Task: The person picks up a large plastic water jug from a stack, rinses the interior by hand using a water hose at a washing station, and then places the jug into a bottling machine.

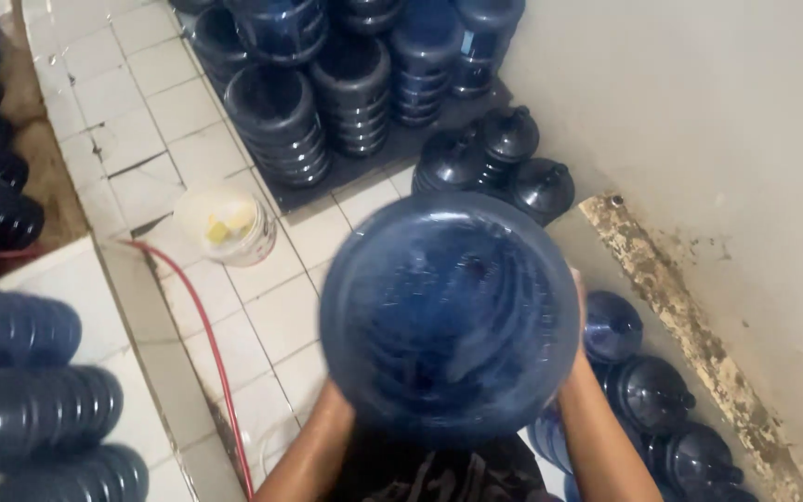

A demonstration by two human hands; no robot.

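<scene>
A large dark blue water jug [448,316] fills the middle of the view, its round bottom turned up toward me. My left hand [335,395] presses against its lower left side and is mostly hidden behind it. On the jug's right side, my right hand [576,325] shows only as a thin edge of fingers. Both forearms rise from the bottom of the view and carry the jug between them above the tiled floor.
Several blue jugs stand along the right wall [652,390] and in rows at the back [346,84]. More lie stacked at the left [30,400]. A white bucket [227,223] and a red hose [211,344] sit on the white tile floor [281,316].
</scene>
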